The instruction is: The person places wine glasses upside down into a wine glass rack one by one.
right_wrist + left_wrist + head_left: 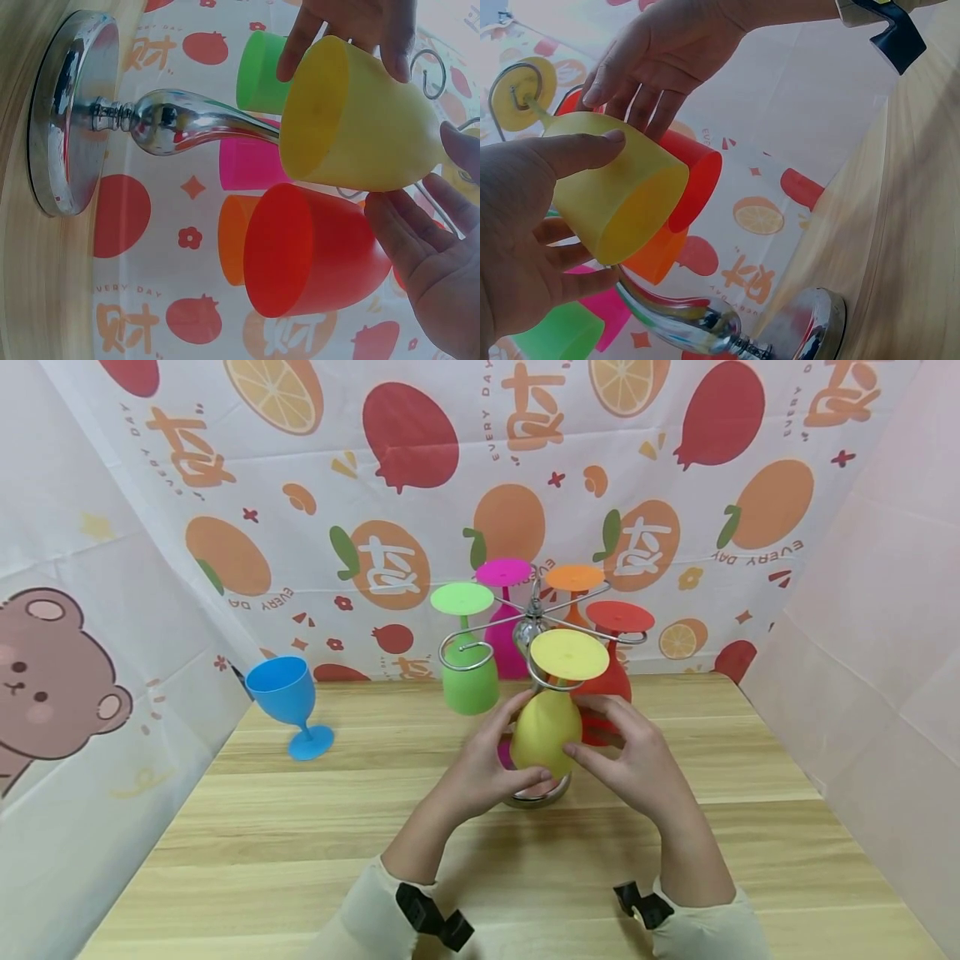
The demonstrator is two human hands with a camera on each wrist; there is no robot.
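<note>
A yellow goblet hangs upside down by its foot in a wire loop of a chrome goblet rack. My left hand holds the bowl from the left, thumb on the near side and fingers behind. On the other side, the thumb and fingers of my right hand hold the same bowl near its stem end. Its open mouth faces the rack's round base. Just behind my right hand hangs a red goblet, partly covered by that hand in the head view.
Green, magenta and orange goblets also hang upside down from the rack. A blue goblet stands upright at the table's left. Printed cloth walls in the wooden table at the back and sides.
</note>
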